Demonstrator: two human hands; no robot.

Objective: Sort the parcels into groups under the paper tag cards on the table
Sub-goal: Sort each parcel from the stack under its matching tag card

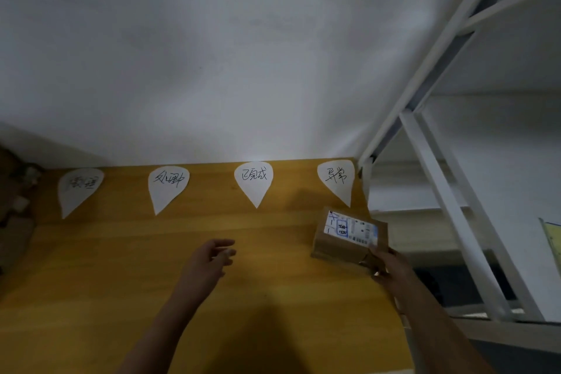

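1. Head view, risk: the cardboard parcel [349,237] sits at the table [121,267] edge just below the rightmost tag card [337,181], and its right side looks level with or slightly past that edge. In my judgement, a nudge away from the card could tip it off the table.
2. Head view, risk: the parcel lies slightly askew below the rightmost tag card, and well apart from the next tag card [253,181] to the card's left. If it slid leftward it could end between the two, making its group unclear.
3. Head view, right hand [387,267]: it grasps the parcel's near right corner, thumb on top close to the shipping label [350,228], fingers wrapped underneath and hidden.
4. Head view, left hand [212,255]: released and holding nothing, fingers loosely spread, hovering over bare table, below and left of the rightmost card; contact with the wood cannot be told.
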